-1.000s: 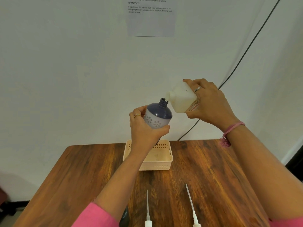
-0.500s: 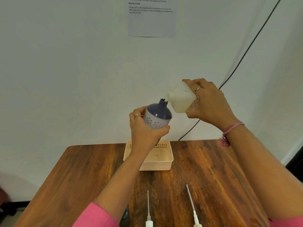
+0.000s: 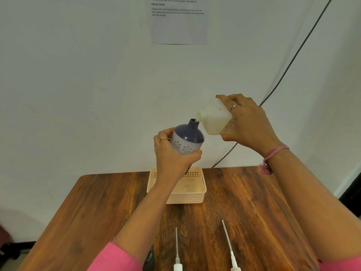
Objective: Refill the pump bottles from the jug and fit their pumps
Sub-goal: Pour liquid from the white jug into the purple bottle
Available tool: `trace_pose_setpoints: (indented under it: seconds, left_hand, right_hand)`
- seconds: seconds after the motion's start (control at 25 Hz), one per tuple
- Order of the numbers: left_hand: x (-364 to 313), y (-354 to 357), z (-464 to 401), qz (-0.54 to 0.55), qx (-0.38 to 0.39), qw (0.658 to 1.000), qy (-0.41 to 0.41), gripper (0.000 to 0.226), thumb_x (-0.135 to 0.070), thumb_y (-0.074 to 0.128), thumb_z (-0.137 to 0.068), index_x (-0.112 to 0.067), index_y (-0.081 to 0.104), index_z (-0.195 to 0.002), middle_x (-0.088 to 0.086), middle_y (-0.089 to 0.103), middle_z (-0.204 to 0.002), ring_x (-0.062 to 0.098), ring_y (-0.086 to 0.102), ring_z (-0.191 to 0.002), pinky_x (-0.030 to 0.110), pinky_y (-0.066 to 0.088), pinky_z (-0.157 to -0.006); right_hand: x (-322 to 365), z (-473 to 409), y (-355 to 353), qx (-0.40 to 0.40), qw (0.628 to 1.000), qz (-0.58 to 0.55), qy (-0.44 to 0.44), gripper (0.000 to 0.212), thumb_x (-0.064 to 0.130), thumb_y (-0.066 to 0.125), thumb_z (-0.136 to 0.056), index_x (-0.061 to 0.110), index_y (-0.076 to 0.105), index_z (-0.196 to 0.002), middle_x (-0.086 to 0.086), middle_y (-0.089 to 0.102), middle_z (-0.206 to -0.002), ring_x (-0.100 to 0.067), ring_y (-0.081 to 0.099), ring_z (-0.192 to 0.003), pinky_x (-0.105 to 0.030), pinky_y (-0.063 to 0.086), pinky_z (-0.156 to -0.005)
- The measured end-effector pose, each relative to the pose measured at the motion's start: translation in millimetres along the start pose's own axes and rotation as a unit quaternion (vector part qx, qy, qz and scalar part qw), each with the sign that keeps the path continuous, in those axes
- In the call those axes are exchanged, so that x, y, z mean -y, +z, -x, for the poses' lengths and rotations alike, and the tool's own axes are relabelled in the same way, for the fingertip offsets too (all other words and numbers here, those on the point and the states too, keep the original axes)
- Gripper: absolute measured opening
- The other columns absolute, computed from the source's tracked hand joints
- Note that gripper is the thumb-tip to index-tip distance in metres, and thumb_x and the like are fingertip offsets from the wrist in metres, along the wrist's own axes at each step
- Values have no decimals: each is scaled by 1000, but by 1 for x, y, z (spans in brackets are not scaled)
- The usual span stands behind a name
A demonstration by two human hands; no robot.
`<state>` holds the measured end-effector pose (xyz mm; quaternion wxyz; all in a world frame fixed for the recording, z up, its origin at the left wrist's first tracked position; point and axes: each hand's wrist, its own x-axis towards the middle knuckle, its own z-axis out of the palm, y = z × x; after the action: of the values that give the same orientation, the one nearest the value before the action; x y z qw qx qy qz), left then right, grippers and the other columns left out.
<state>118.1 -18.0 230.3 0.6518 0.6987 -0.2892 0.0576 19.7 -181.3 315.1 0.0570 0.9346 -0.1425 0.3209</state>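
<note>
My left hand (image 3: 172,155) grips a pump bottle (image 3: 187,139) with a dark blue top and a pale flowered body, held in the air and tilted right, its neck open. My right hand (image 3: 248,124) holds a whitish jug (image 3: 214,118) tipped to the left, its spout right over the bottle's neck. Two white pumps lie on the table near its front edge, their tubes pointing away from me: one pump (image 3: 177,251) in the middle, another pump (image 3: 228,245) to its right.
A cream perforated basket (image 3: 195,196) stands on the wooden table (image 3: 97,208) below the bottle. A dark object (image 3: 149,259) shows under my left arm. A black cable (image 3: 289,61) runs down the wall; a printed sheet (image 3: 178,20) hangs above.
The jug and bottle have stayed almost still. The jug has tipped a touch further towards the bottle's neck.
</note>
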Motion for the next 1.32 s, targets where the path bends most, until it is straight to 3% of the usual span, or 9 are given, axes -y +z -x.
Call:
trace_pose_setpoints:
  seconds: [1.08,1.32]
  left_hand:
    - [1,1,1,1,-5,1000,-4,82,-19,90,-55,-27,39,-119,-2,41,-120,18,50,-112,23,54,-79]
    - [0,0,2,6,-11,1000,-5,83,-32,83,-46,-28,39,-116,-3,41,-118,17,51,-112,26,54,-81]
  right_hand:
    - [1,-2,0,-4,1000,17,-11,97,24,84,-59,20,37,-144,-10,51,-131,-31,50,-114,-43,44,-89]
    - [2,-2,1,-4,1000,13,-7,98,24,83,-57,21,38,-144,-8,51,-131,-30,50,-114,-43,44,-89]
